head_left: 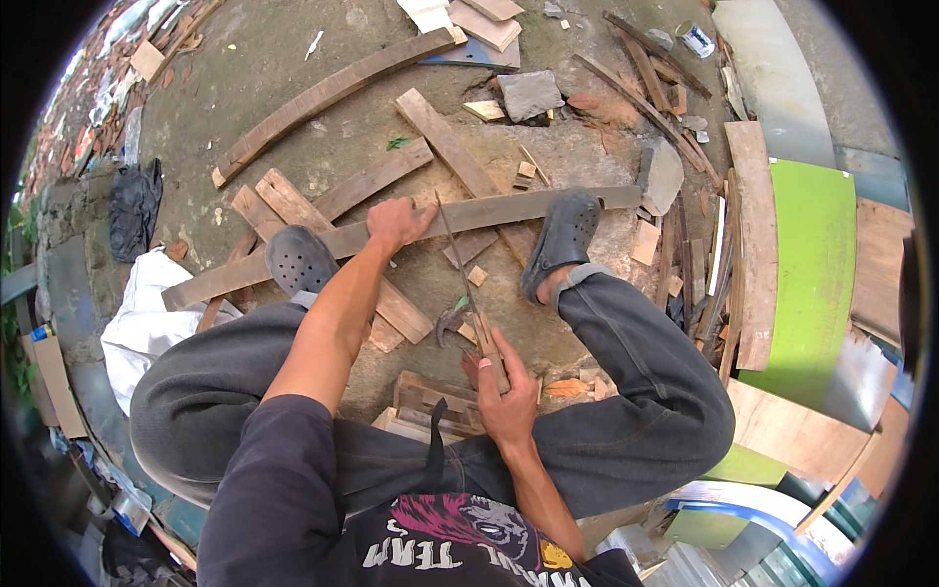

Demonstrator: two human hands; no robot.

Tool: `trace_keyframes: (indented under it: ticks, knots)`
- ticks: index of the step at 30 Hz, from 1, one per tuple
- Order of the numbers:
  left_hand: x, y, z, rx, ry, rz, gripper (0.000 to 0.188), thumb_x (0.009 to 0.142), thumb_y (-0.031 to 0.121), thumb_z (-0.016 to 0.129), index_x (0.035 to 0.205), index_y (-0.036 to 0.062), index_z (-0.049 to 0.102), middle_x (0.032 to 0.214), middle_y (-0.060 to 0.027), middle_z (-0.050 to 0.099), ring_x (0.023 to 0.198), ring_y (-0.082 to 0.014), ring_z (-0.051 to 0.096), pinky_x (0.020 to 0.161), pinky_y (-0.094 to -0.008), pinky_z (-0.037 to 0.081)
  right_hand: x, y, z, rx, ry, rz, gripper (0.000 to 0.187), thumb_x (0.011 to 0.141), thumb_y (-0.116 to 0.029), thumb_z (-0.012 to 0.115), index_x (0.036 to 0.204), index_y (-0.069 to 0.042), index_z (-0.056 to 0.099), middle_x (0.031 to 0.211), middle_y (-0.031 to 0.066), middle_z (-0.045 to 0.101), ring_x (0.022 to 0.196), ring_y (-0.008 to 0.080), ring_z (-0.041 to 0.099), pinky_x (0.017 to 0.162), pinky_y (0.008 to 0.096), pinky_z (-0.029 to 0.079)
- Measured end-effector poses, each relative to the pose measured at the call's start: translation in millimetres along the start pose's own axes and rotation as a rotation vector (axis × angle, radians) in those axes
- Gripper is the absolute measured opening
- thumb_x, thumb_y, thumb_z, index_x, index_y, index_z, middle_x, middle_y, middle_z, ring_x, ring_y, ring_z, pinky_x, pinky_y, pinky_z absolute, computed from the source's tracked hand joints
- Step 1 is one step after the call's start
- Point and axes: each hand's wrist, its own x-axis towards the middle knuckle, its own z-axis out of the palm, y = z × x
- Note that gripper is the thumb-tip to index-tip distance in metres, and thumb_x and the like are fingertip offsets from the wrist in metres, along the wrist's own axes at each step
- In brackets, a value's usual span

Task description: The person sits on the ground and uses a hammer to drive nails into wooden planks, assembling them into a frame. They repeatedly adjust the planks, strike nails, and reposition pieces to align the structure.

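Observation:
A long, narrow wooden plank (pixel 538 203) lies crosswise in front of me, over other boards. My left hand (pixel 399 223) grips its upper edge near the middle, with the thumb pointing toward the saw. In my right hand (pixel 509 396) is the wooden handle of a handsaw (pixel 458 256), held low between my knees. The thin blade slants up and left, its tip end crossing the plank just right of my left hand. Whether the teeth have cut into the wood cannot be made out. My dark clogs (pixel 569 235) rest at the plank, one toward each end.
Loose boards (pixel 372 181) lie crossed beneath and beyond the plank. Another long beam (pixel 323 103) rests farther off. Small offcuts (pixel 476 276) and a grey stone (pixel 531 95) are scattered around. Wood strips and a green panel (pixel 812 264) line the right; a white sack (pixel 147 313) lies left.

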Motion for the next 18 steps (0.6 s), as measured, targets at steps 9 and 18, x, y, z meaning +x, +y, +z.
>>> trace_keyframes:
  ticks: [9, 18]
  knots:
    - [-0.5, 8.8, 3.0, 0.049, 0.049, -0.046, 0.077, 0.087, 0.072, 0.046, 0.092, 0.001, 0.076, 0.09, -0.0233, 0.073, 0.089, -0.0382, 0.071, 0.077, -0.046, 0.055, -3.2, -18.8, -9.1, 0.04, -0.074, 0.141, 0.043, 0.094, -0.013, 0.059, 0.132, 0.007, 0.058, 0.116, 0.0312, 0.067, 0.11, 0.0339, 0.068, 0.094, 0.0365, 0.051]
    - [-0.9, 16.9, -0.5, 0.091, 0.04, -0.081, 0.067, 0.086, 0.068, 0.05, 0.1, 0.0079, 0.077, 0.088, -0.0205, 0.073, 0.09, -0.0373, 0.071, 0.077, -0.0451, 0.054, -0.5, -3.9, -12.6, -0.022, 0.001, -0.083, 0.044, 0.091, -0.011, 0.061, 0.132, 0.005, 0.058, 0.094, 0.0304, 0.07, 0.079, 0.0391, 0.073, 0.068, 0.0398, 0.056]
